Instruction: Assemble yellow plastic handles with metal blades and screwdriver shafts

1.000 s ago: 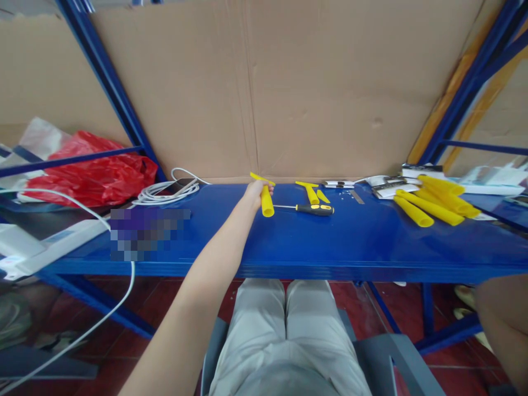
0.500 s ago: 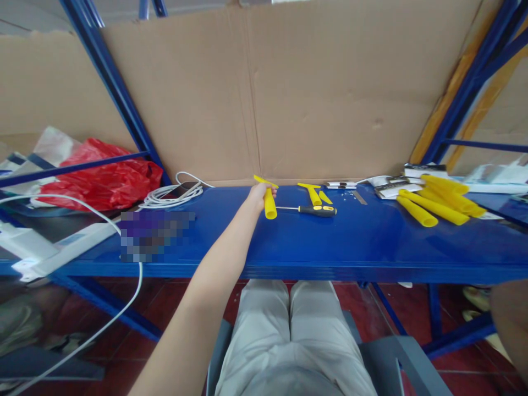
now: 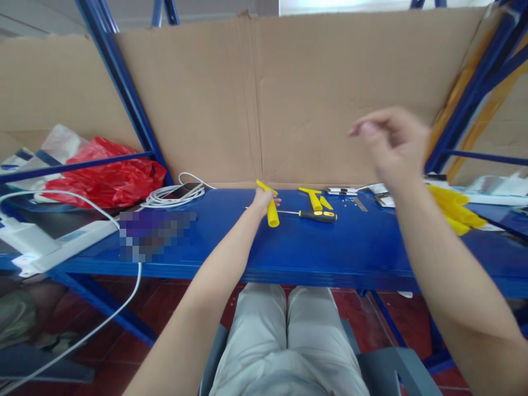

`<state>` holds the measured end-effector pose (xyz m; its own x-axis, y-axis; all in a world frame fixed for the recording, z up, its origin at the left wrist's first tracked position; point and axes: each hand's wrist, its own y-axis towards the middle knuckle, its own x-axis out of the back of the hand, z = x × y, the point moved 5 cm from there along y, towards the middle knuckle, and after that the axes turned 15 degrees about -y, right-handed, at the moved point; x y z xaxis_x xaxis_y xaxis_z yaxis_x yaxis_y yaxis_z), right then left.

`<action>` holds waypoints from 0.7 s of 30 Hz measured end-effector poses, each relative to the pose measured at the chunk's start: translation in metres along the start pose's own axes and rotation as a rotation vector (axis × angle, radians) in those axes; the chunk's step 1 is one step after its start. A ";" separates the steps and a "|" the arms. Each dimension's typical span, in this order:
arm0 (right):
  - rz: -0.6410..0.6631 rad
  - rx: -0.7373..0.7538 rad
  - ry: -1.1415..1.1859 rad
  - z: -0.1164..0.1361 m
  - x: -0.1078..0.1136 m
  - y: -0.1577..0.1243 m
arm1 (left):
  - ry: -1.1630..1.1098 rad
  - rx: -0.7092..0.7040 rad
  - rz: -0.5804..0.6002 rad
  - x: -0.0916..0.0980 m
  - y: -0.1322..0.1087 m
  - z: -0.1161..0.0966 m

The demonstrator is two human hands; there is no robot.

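My left hand (image 3: 264, 201) is wrapped round a yellow T-shaped plastic handle (image 3: 273, 215), its round end towards me, just above the blue table. Beside it lies a screwdriver (image 3: 317, 216) with a black and yellow grip, its shaft pointing left towards that hand. My right hand (image 3: 394, 144) is raised in front of the cardboard, slightly blurred, with fingers curled and thumb near the index finger. Whether anything tiny sits between them cannot be made out. Another yellow T-shaped handle (image 3: 315, 199) and a small yellow piece (image 3: 326, 203) lie behind the screwdriver.
Several yellow handles (image 3: 454, 209) are piled at the right, partly behind my right forearm. A flat metal strip (image 3: 360, 204) lies near small white packs (image 3: 342, 191). Left are a coiled white cable (image 3: 171, 196), a red plastic bag (image 3: 105, 173) and a white power strip (image 3: 74, 245).
My right hand has come up into view from the lower right, above the table. My left hand keeps its hold on the yellow handle. The camera view has shifted slightly.
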<state>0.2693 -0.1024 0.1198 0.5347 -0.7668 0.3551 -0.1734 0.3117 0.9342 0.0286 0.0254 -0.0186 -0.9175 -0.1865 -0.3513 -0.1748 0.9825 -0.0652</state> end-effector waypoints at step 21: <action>0.900 0.213 -0.475 -0.012 -0.118 -0.089 | 0.283 -0.156 -0.031 0.009 0.010 0.008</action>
<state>0.2321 -0.0330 -0.0060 -0.2377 -0.4559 0.8577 -0.5146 0.8080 0.2868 0.0218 0.0333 -0.0301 -0.9700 -0.2308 -0.0765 -0.2367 0.9683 0.0799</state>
